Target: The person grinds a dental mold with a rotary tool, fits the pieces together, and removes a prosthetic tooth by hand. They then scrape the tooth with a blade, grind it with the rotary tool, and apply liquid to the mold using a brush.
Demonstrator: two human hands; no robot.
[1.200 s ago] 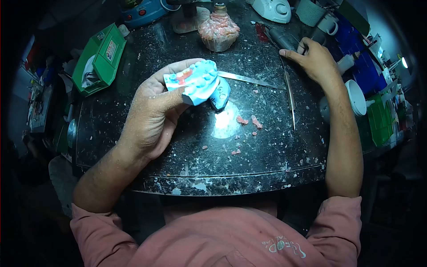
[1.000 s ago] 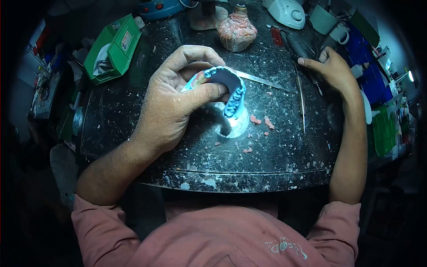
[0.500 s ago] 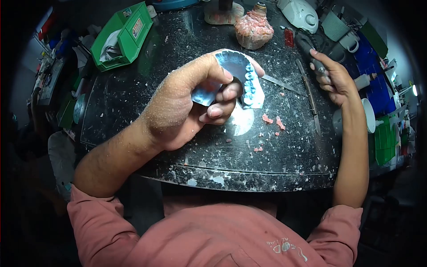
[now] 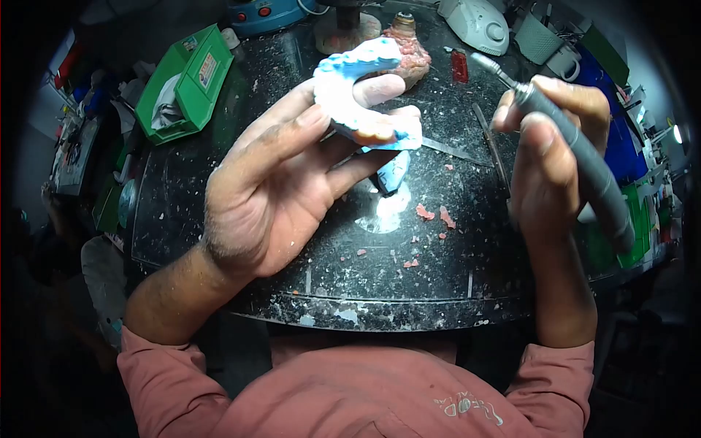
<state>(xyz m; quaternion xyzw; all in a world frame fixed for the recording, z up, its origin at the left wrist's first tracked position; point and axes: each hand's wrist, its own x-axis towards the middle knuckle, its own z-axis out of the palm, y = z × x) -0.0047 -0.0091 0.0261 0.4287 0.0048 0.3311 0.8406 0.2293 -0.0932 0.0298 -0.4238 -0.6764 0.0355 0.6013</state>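
Dark speckled worktable [image 4: 241,219] w/ pink wax bits. Far beyond the left fingertips, a green bin [image 4: 191,77] holds crumpled white material; can't tell what. Left hand [image 4: 281,182], palm up, fingers loosely curled, holds a pale blue dental cast [image 4: 361,91] betw. thumb and fingertips; a 2nd blue piece [image 4: 392,174] hangs below them, partly hidden. Right hand [image 4: 549,157] fists round a grey rotary handpiece [image 4: 584,164], tip [image 4: 485,64] jutting past the thumb, near the cast, not touching. Handpiece's lower end blurs out.

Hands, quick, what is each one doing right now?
Left hand: closed on a blue dental cast, held above the table.
Right hand: closed around a grey handheld grinder, tip pointing up.
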